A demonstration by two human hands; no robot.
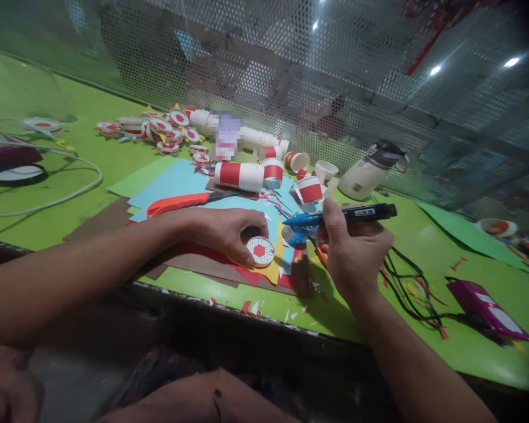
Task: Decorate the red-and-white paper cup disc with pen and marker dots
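Observation:
My left hand (233,232) pinches a small white paper disc (259,252), its face marked with a red centre and rings of blue dots. In my right hand (355,252) is a marker pen (348,216) with a black barrel. Its blue tip end points left, above and to the right of the disc, apart from it. Below both hands lies a stack of coloured paper sheets (167,182). A blue item (296,232), partly hidden by the marker, sits between the hands. Orange-handled scissors (176,204) rest beyond my left wrist.
Stacked red-and-white paper cups (240,176) and a pile of decorated discs (161,126) stand at the back. A white bottle (365,173) leans near the mesh screen (264,70). Black cables (412,288) and a purple device (489,308) lie right. Paper scraps dot the front edge.

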